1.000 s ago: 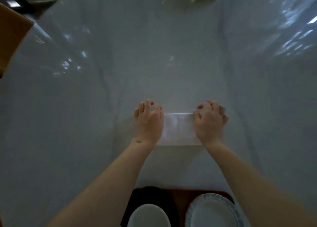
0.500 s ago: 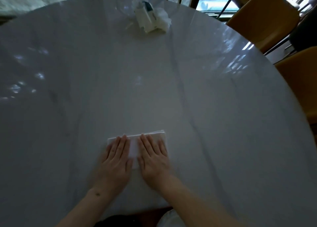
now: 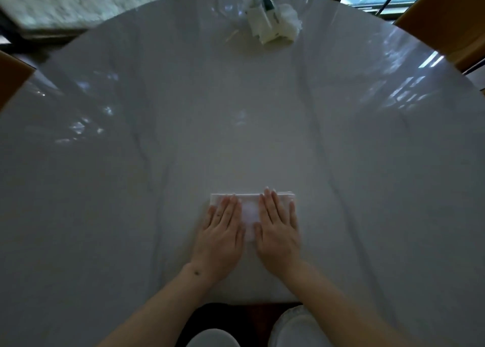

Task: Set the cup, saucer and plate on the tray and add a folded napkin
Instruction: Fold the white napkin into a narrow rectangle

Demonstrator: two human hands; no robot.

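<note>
Chairs frame the scene: an orange-brown chair back pokes in at the left edge of the round, glossy white marble table. Moving inward, the left hand lies palm down with its fingers straight and close together, flat on the left part of the folded napkin, gripping nothing, only pressing. The napkin is a white rectangle lying flat on the tabletop near the person's edge, its long side running left to right, with a strip of it showing between the two hands and along the far edge beyond the fingertips. Just beside it, the right hand is spread the same way, fingers extended and flat on the napkin's right part, nothing grasped. At the bottom edge, between the forearms, a dark reddish tray sits below the table edge; on it a pale round piece of crockery shows on the left, too cropped to tell cup from saucer, and the scalloped white plate on the right. At the far side of the table, right of centre, lies a crumpled tissue pack. Another orange chair stands at the upper right.
</note>
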